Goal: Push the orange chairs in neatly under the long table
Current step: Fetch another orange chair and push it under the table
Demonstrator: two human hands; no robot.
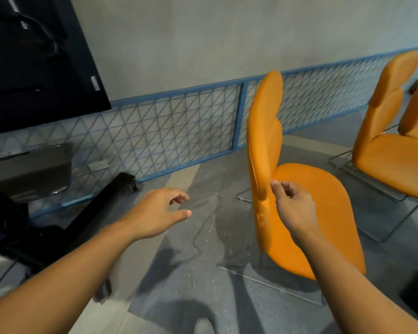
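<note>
Handling: we judge the nearest orange chair (307,213) light, with a stiff padded shell on a thin wire sled frame that should slide; best held by the backrest edge.
Look: orange upholstery, tall narrow back, rounded seat.
Place: on the grey floor (203,273), no bench in view.
Right hand (292,206): pinching the backrest's edge.
Left hand (155,210): open, empty, beside it.
Beyond: two more orange chairs (384,153), blue mesh railing (155,138).

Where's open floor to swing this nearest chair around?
Free: bare floor between the black stand base, the blue mesh railing and the nearest chair, under the open left hand. Crowded: right side, where two more orange chairs stand close together.
</note>
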